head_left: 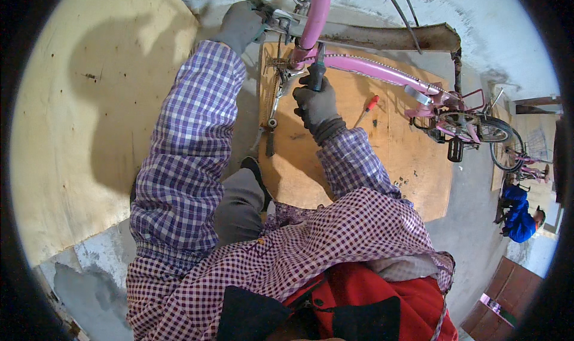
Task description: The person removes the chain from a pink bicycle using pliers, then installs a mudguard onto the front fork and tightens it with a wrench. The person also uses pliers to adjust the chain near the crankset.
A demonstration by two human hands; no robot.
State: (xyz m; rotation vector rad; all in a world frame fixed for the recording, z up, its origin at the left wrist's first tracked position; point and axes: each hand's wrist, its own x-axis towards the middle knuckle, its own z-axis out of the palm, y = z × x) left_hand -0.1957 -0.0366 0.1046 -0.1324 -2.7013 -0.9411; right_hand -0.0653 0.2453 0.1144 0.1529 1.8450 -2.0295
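A pink bicycle frame (382,73) stretches from top centre toward the right, with a chain (359,61) along one tube. My left hand (242,27), in a grey glove, is closed at the frame's metal end fittings (282,23); what its fingers hold is hidden. My right hand (318,104), gloved too, is wrapped round a dark-handled hand tool (317,76). The tool's metal end points up against the pink tube; its exact kind is unclear. Below the fittings, a silver metal arm (275,104) with a dark end hangs or lies over the board.
A red-handled screwdriver (372,103) lies on the wooden board (418,173) below the frame. A long, worn curved strip (388,37) runs behind it. Pale plywood (60,131) fills the left. Another bicycle (508,146) and a person in blue (519,218) are far right.
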